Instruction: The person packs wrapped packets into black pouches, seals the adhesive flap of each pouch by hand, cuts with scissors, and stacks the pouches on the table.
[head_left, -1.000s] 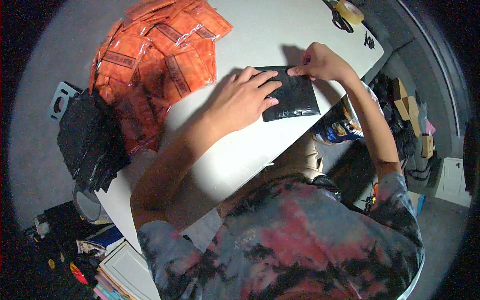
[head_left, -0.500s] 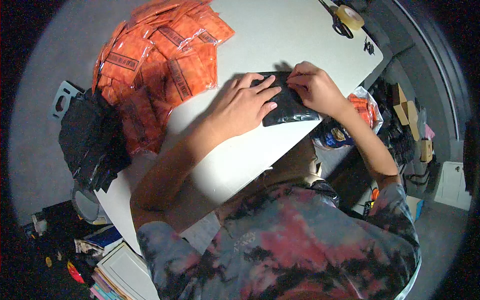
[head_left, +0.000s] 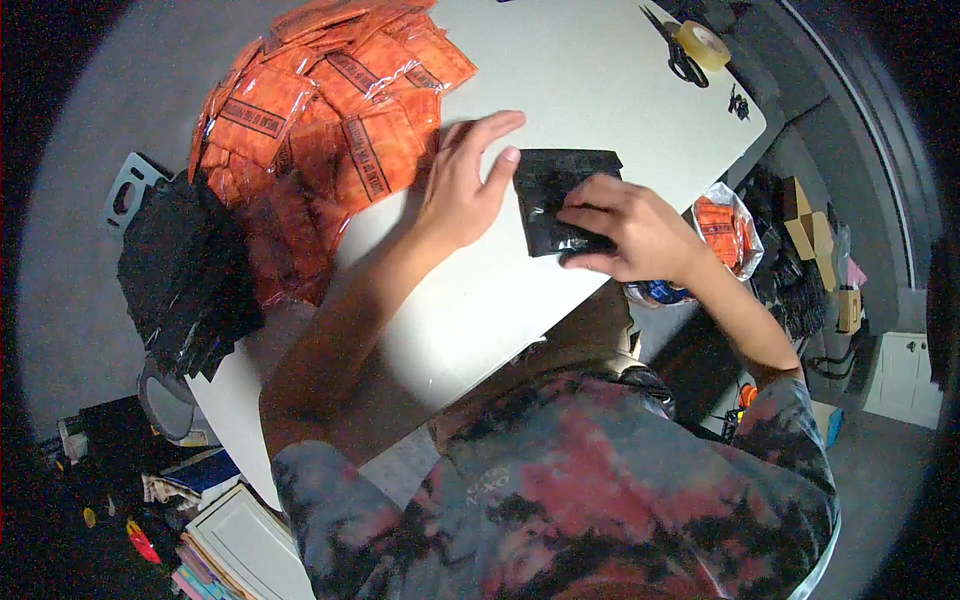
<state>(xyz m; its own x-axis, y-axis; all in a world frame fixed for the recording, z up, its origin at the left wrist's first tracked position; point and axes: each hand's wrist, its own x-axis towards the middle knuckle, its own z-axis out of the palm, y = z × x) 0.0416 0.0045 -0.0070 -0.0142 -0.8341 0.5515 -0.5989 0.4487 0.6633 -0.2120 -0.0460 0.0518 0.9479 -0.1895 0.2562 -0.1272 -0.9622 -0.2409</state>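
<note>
A shiny black plastic pouch (head_left: 545,190) lies flat on the white table near its front edge. My right hand (head_left: 635,232) is on the pouch's near right part, fingers curled over its top and thumb at the near edge, gripping it. To the left of the pouch, my left hand (head_left: 465,190) is apart from it, holding nothing, with thumb and fingers spread. Just beyond that hand is a heap of orange packets (head_left: 365,165) in clear wrapping, with dark printed labels.
At the table's far right are scissors (head_left: 685,65), a tape roll (head_left: 703,45) and a small black item (head_left: 738,102). A pile of black bags (head_left: 185,280) sits at the left edge. Right of the table, a white bag (head_left: 750,250) holds orange packets.
My left hand has come off the pouch and moved left, its fingers spreading. My right hand has shifted from the pouch's far right part to its near edge.
</note>
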